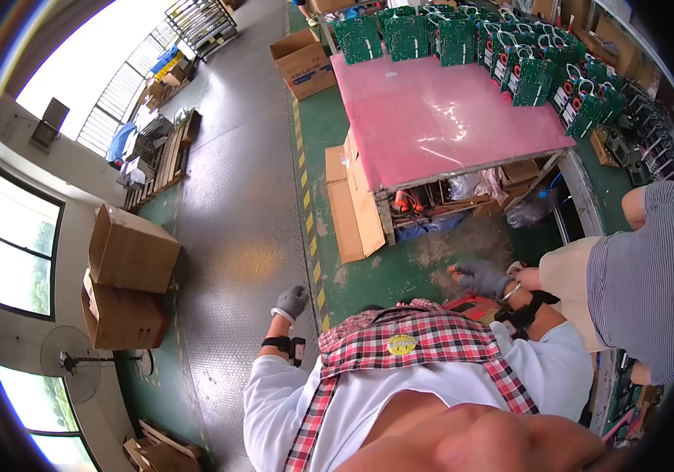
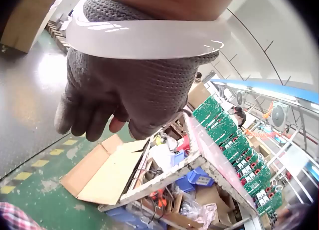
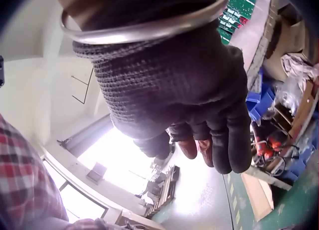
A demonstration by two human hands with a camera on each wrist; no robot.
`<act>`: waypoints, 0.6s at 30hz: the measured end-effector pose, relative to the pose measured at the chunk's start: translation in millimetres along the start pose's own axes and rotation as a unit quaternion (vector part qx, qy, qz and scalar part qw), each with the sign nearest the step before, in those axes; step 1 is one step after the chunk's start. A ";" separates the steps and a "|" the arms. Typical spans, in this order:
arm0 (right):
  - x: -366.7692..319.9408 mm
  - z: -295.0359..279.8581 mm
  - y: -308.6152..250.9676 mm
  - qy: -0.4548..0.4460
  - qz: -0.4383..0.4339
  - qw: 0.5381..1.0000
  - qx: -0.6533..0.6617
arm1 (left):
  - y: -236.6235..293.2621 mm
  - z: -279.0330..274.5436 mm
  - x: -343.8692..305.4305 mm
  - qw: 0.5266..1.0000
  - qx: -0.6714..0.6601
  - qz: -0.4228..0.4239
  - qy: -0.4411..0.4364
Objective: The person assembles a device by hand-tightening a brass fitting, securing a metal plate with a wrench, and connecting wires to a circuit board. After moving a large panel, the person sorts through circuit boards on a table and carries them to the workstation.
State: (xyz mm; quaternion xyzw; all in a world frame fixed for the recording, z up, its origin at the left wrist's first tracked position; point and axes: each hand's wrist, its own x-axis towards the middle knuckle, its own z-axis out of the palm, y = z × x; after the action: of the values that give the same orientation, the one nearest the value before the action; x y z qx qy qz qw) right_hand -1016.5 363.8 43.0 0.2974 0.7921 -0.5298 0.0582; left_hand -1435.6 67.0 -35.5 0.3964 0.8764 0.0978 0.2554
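Observation:
My left hand [image 1: 291, 301], in a dark grey glove, hangs at my side over the walkway with nothing in it. Its fingers [image 2: 94, 118] droop loosely in the left wrist view, below a pale bracelet [image 2: 144, 39]. On the other side, my right hand [image 1: 482, 279] is held out low in front of the workbench [image 1: 447, 118] with a pink top. Relaxed fingers [image 3: 239, 145] and bare reddish tips show in the right wrist view, and they hold nothing. Green circuit boards [image 1: 408, 38] stand in rows along the bench's far side.
A flattened cardboard box [image 1: 350, 208] leans at the bench's near left corner. An open carton [image 1: 303, 63] stands beyond it. Another person in a striped shirt [image 1: 640, 267] is close on my right. Stacked cartons [image 1: 134, 248] and a fan [image 1: 73, 362] line the left wall.

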 end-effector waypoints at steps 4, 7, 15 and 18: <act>51.7 -92.2 -45.9 0.077 -0.044 0.981 -0.172 | 50.3 -97.2 97.3 0.998 0.052 0.006 0.029; 85.8 -156.8 -73.7 0.140 -0.094 0.963 -0.209 | 96.3 -177.3 197.4 0.986 0.144 0.058 0.055; 149.4 -309.1 -148.4 0.207 0.019 0.916 -0.343 | 300.1 -338.8 416.2 0.945 0.205 0.236 0.097; 190.9 -361.3 -171.5 0.187 0.072 0.893 -0.402 | 364.2 -366.9 480.6 0.908 0.250 0.302 0.147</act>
State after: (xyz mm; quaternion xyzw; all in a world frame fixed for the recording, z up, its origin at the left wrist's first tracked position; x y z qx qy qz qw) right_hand -1183.2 712.9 259.2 0.3985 0.9102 -0.0947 0.0615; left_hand -1660.3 679.2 234.8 0.6741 0.7381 0.0057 -0.0258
